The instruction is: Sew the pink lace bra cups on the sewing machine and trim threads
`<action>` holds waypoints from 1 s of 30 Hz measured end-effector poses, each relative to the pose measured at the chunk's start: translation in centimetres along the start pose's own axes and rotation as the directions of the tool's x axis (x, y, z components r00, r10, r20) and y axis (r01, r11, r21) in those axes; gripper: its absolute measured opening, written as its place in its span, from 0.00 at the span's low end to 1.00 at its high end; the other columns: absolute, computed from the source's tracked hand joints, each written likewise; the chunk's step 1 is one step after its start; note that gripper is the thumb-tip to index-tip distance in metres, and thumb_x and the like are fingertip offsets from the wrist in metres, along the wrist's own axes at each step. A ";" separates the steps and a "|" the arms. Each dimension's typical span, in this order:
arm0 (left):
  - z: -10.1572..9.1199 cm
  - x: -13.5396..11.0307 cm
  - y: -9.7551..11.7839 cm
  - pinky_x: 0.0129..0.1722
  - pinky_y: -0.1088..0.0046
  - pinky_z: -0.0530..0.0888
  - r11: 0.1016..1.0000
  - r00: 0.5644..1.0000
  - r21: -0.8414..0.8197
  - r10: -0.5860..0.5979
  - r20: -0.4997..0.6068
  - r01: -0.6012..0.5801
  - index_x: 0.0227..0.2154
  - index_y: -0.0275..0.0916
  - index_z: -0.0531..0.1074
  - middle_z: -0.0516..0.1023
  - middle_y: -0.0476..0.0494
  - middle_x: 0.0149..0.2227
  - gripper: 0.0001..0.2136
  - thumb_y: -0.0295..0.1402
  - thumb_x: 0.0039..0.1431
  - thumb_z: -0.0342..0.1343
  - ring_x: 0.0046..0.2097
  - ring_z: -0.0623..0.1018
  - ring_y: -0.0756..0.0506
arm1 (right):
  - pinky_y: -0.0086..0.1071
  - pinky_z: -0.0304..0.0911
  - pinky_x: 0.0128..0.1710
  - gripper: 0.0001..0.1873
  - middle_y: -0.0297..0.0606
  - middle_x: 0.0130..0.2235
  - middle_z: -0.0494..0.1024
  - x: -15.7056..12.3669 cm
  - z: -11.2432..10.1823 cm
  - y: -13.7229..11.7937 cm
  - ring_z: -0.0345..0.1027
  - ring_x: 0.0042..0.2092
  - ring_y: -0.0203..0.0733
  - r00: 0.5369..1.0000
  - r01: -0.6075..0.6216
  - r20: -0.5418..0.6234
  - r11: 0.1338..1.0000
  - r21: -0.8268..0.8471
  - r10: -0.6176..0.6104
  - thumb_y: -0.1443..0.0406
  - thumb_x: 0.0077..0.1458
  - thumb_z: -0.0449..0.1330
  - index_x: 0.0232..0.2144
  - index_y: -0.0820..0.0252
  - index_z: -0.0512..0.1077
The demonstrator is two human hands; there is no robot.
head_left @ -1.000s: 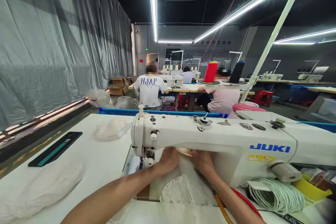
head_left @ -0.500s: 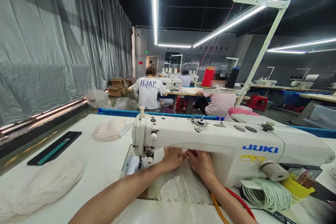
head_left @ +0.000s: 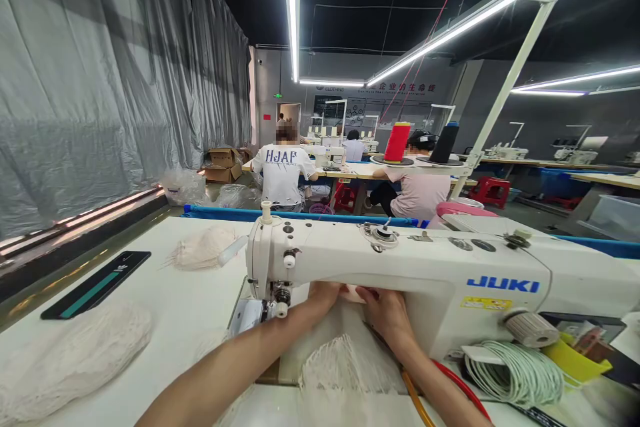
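Both hands work at centre frame, below the arm of the sewing machine (head_left: 400, 267). The left hand (head_left: 325, 297) and right hand (head_left: 387, 313) lie knuckles up, pressed down on the white fringed cloth (head_left: 345, 360). The cloth runs from the lower centre edge up under the machine arm. That arm hides the fingertips, so I cannot tell whether they pinch the cloth.

Hazards, as judged:
- The left hand is near the needle assembly (head_left: 281, 295), just to its left. A slip that way could bring fingers under the needle.
- Loose fringe could be drawn into the feed or snag.
- The red and orange hoses (head_left: 450, 387) lie beside the right forearm and could catch it.

Clearance:
- To the right, movement is closed off by the machine body, a cord coil (head_left: 515, 370) and a yellow tray (head_left: 575, 360).
- To the left, the bench (head_left: 190, 307) offers room, bounded by a fringe pile (head_left: 70, 360) at lower left and a dark strip (head_left: 95, 285).
- The arm above limits lift.
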State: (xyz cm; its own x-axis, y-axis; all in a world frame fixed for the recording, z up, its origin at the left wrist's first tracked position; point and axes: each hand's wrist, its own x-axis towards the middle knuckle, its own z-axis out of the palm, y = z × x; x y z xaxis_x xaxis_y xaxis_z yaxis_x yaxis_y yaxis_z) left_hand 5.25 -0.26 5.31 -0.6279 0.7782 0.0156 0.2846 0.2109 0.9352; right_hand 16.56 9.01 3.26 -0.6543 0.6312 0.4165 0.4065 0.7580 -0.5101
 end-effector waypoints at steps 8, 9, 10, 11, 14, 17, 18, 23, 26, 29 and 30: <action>0.1 0.1 0.6 0.44 0.62 0.73 0.996 0.996 -0.018 -0.086 -0.001 0.086 0.45 0.35 0.68 0.71 0.41 0.46 0.13 0.37 0.62 0.51 0.44 0.73 0.45 | 0.39 0.67 0.41 0.12 0.38 0.44 0.73 -1.4 -1.5 -0.5 0.69 0.42 0.41 1.000 0.003 0.019 0.998 0.061 -0.004 0.61 0.60 0.56 0.42 0.61 0.70; 0.1 -0.1 0.8 0.45 0.62 0.72 0.996 0.996 -0.021 -0.083 -0.009 0.083 0.45 0.35 0.68 0.71 0.41 0.47 0.13 0.37 0.62 0.51 0.45 0.73 0.45 | 0.39 0.67 0.41 0.12 0.38 0.44 0.73 -1.4 -1.6 -0.6 0.70 0.42 0.41 1.000 -0.005 0.030 0.998 0.070 0.003 0.61 0.60 0.56 0.42 0.61 0.70; 0.1 -0.4 1.0 0.45 0.61 0.72 0.997 0.997 -0.026 -0.080 -0.017 0.079 0.45 0.36 0.68 0.71 0.41 0.47 0.12 0.37 0.62 0.51 0.46 0.73 0.45 | 0.39 0.68 0.41 0.12 0.38 0.43 0.73 -1.4 -1.6 -0.7 0.70 0.41 0.40 0.999 -0.015 0.042 0.997 0.079 0.012 0.61 0.60 0.56 0.42 0.62 0.69; 0.1 -0.7 1.2 0.46 0.61 0.72 0.997 0.997 -0.032 -0.076 -0.024 0.075 0.45 0.36 0.68 0.71 0.41 0.47 0.12 0.36 0.62 0.51 0.46 0.73 0.44 | 0.39 0.68 0.40 0.12 0.38 0.43 0.73 -1.3 -1.5 -0.8 0.70 0.41 0.40 0.998 -0.026 0.053 0.996 0.089 0.021 0.61 0.60 0.56 0.43 0.62 0.69; 0.1 -1.7 1.7 0.46 0.61 0.72 0.996 0.997 -0.063 -0.071 -0.008 0.070 0.40 0.34 0.70 0.73 0.43 0.43 0.10 0.35 0.61 0.53 0.45 0.73 0.45 | 0.38 0.68 0.40 0.12 0.38 0.44 0.73 -0.8 -0.8 -1.1 0.70 0.40 0.39 0.995 -0.059 0.085 0.990 0.129 0.048 0.61 0.60 0.56 0.44 0.61 0.69; 0.0 -2.2 1.8 0.43 0.64 0.73 0.990 0.996 -0.108 -0.082 0.032 0.085 0.36 0.33 0.71 0.75 0.45 0.38 0.08 0.34 0.59 0.55 0.40 0.75 0.47 | 0.39 0.68 0.40 0.13 0.39 0.45 0.72 -0.3 -0.2 -1.0 0.70 0.41 0.40 0.991 -0.098 0.109 0.980 0.172 0.080 0.61 0.60 0.56 0.45 0.62 0.68; 0.0 -2.2 1.8 0.42 0.65 0.73 0.988 0.995 -0.119 -0.095 0.033 0.098 0.37 0.33 0.71 0.75 0.45 0.37 0.09 0.34 0.60 0.54 0.39 0.75 0.48 | 0.39 0.68 0.40 0.13 0.39 0.45 0.72 -0.1 0.0 -0.8 0.70 0.41 0.40 0.989 -0.111 0.114 0.977 0.184 0.091 0.61 0.60 0.56 0.45 0.62 0.68; 0.0 -1.3 1.3 0.40 0.66 0.74 0.970 0.983 -0.164 -0.180 0.026 0.181 0.42 0.33 0.69 0.73 0.43 0.41 0.11 0.36 0.62 0.52 0.39 0.75 0.47 | 0.39 0.68 0.40 0.13 0.39 0.45 0.73 -0.3 0.0 0.0 0.70 0.41 0.40 0.986 -0.148 0.110 0.965 0.215 0.127 0.61 0.60 0.56 0.45 0.61 0.68; 0.3 -0.8 1.2 0.39 0.66 0.74 0.958 0.981 -0.210 -0.186 0.049 0.193 0.44 0.34 0.68 0.72 0.43 0.42 0.12 0.36 0.62 0.52 0.40 0.75 0.47 | 0.38 0.68 0.39 0.12 0.38 0.44 0.73 -1.0 -0.3 0.1 0.70 0.40 0.39 0.991 -0.130 0.057 0.969 0.209 0.121 0.61 0.60 0.56 0.44 0.62 0.69; 0.6 -0.5 1.5 0.38 0.67 0.75 0.948 0.980 -0.253 -0.184 0.069 0.196 0.43 0.33 0.68 0.72 0.43 0.41 0.12 0.36 0.62 0.52 0.38 0.75 0.48 | 0.39 0.68 0.40 0.12 0.38 0.43 0.73 -1.9 -0.6 0.0 0.70 0.40 0.39 0.996 -0.086 -0.014 0.979 0.183 0.090 0.61 0.61 0.55 0.43 0.62 0.69; 0.7 -0.5 1.7 0.37 0.67 0.75 0.945 0.981 -0.263 -0.182 0.073 0.195 0.43 0.33 0.68 0.73 0.44 0.40 0.12 0.36 0.62 0.51 0.38 0.75 0.48 | 0.39 0.68 0.41 0.11 0.38 0.43 0.73 -2.1 -0.7 -0.1 0.70 0.41 0.39 0.996 -0.071 -0.032 0.983 0.169 0.078 0.61 0.61 0.55 0.44 0.62 0.69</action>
State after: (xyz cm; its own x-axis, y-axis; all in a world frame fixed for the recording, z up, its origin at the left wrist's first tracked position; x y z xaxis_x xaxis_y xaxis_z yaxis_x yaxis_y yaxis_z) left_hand 6.53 0.11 6.64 -0.6146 0.7678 -0.1811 -0.0446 0.1953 0.9797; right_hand 18.29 7.75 2.94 -0.6000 0.6931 0.3995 0.3387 0.6725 -0.6581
